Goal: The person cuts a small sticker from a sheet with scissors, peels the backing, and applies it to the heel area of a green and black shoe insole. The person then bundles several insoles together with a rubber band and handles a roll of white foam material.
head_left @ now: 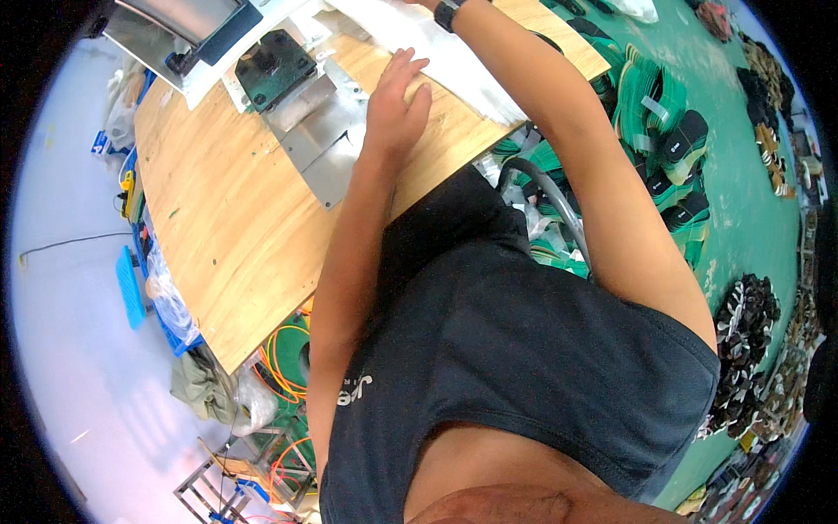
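My left hand (399, 109) is at the table's near edge, beside a flat metal plate (327, 162). Its fingers are stretched out and the thumb stands apart, with nothing held. Just beyond it, a white, partly see-through sheet (436, 52) lies across the table, running toward the top edge. My right arm reaches over the far end of that sheet. Only a sliver of my right hand (422, 3) shows above a dark wristwatch (446, 14); the view's top edge cuts off its fingers.
A machine with a black block (276, 70) and a shiny housing (188, 22) stands on the wooden table (218, 218). Piles of green and black insoles (650, 105) lie to the right on the green floor. Orange cables (278, 367) hang below the table's left corner.
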{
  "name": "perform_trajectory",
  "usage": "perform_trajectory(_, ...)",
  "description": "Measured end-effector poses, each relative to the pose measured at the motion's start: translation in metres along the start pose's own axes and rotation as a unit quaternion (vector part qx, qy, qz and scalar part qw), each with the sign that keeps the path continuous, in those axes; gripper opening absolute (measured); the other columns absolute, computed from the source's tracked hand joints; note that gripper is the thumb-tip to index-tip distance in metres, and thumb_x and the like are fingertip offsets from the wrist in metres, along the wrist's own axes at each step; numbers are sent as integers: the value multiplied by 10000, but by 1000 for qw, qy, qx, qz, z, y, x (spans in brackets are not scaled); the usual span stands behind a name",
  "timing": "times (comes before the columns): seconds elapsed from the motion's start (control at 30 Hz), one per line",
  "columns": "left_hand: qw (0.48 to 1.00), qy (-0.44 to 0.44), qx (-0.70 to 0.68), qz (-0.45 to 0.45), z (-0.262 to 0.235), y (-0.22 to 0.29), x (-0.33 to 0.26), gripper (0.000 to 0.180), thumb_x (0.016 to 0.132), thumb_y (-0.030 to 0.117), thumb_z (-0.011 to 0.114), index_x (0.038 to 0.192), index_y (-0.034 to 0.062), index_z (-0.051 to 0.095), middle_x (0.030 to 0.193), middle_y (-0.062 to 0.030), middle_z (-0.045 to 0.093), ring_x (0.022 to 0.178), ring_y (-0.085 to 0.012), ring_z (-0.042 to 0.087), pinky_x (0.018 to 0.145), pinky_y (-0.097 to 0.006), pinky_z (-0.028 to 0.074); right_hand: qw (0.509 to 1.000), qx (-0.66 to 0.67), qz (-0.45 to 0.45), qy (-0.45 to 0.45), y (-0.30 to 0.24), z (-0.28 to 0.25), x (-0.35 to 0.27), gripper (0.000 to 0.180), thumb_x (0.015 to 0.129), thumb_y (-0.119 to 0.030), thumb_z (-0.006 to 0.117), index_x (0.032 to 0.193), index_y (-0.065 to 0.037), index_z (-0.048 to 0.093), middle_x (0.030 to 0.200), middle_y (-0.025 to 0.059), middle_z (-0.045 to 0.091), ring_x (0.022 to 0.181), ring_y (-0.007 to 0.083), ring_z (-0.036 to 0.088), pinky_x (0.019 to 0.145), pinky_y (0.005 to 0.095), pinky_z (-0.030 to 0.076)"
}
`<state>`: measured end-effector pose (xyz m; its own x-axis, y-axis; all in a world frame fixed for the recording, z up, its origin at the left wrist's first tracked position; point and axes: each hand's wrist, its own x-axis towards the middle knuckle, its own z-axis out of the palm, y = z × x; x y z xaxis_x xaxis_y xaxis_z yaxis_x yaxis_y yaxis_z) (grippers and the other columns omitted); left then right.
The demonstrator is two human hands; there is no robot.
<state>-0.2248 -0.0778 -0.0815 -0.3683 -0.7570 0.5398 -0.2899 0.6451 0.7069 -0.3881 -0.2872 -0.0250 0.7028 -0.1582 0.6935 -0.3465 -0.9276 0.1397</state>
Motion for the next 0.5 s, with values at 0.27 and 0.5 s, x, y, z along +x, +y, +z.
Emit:
perform_trajectory(0.27,992,80,-99,4,-1,7,2,318,845,49,549,1157,27,604,1309,-180,532,1236,-299,497,997,-370,433,748,400,496,184,-73,-88,45,140,746,-45,693,833,65,688,790,93,666,675,169,598,592,307,482)
perform_trajectory(0.5,984,104,-141,-28,-5,30,-9,305,884,84,552,1177,15,598,1308,-184,533,1228,-275,506,989,-348,444,788,406,416,206,-99,-171,87,129,784,-70,694,765,36,623,761,72,618,666,164,586,581,279,471)
